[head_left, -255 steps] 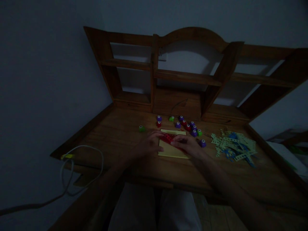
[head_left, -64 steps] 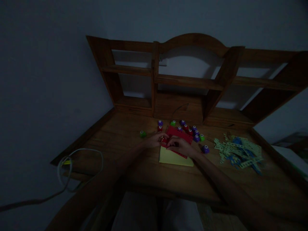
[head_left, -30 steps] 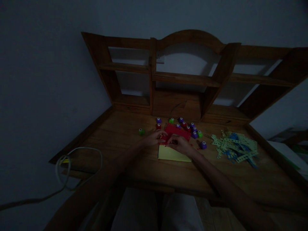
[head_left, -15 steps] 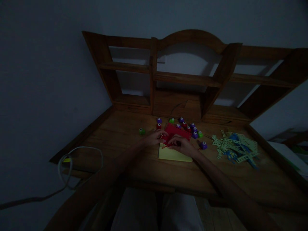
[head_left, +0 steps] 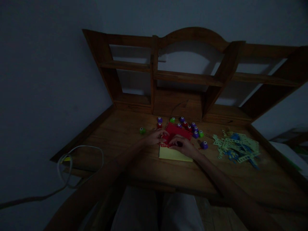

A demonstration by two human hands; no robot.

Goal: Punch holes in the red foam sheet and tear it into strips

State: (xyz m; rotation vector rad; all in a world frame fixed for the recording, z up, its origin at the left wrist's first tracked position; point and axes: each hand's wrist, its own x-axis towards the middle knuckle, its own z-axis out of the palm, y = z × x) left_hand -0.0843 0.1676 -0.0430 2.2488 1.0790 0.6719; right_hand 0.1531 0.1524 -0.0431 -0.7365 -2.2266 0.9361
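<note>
My left hand [head_left: 155,137] curls its fingers round the left side of a small red plastic piece [head_left: 165,144] with a notched edge. On the same piece's right side, my right hand [head_left: 184,145] is closed, fingertips pinching near its lower edge. Behind both hands lies a larger red panel [head_left: 181,131] with toothed edges. Under the hands is a pale yellow rectangular board [head_left: 175,154], partly covered by the red piece and my fingers. The dim light hides the exact contact of the fingertips.
Several eye-topped toy pieces in purple, red and green surround the panel, including a green one [head_left: 142,130] and a purple one [head_left: 204,145]. A pile of pale green and blue plastic parts [head_left: 237,147] lies right. A wooden shelf [head_left: 178,102] backs the desk; a white cable [head_left: 102,157] loops left.
The small red piece now lies lower and flatter over the yellow board's top edge, between my fingers. My hands stay almost in place; the view has shifted slightly.
</note>
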